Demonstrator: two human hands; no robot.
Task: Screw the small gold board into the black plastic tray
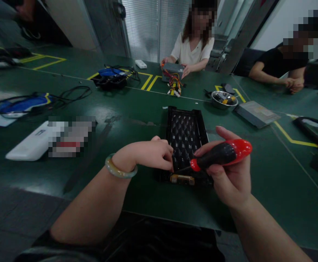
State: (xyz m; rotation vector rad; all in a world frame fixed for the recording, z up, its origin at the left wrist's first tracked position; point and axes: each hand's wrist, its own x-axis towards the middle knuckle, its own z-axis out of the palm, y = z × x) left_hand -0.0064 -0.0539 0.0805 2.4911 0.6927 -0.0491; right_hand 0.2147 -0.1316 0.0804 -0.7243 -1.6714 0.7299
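A black plastic case [182, 136] with a diamond-patterned inside lies on the table in front of me. At its near end sits a small copper-coloured part [182, 179]. My right hand [231, 178] is closed around a screwdriver [221, 154] with a red and black handle, held nearly level. Its dark shaft points left, towards the near-left corner of the case. There my left hand [155, 154], with a bangle on the wrist, reaches down with curled fingers close to the shaft's tip. Whatever those fingertips pinch is hidden.
Left on the green table [115, 123] lie a white device [29, 142] and a blue bundle with black cables [25, 103]. A metal bowl [224, 100] and a flat grey panel [257, 113] are at the right. Across, a person holds a grey power supply [172, 71]; another sits right.
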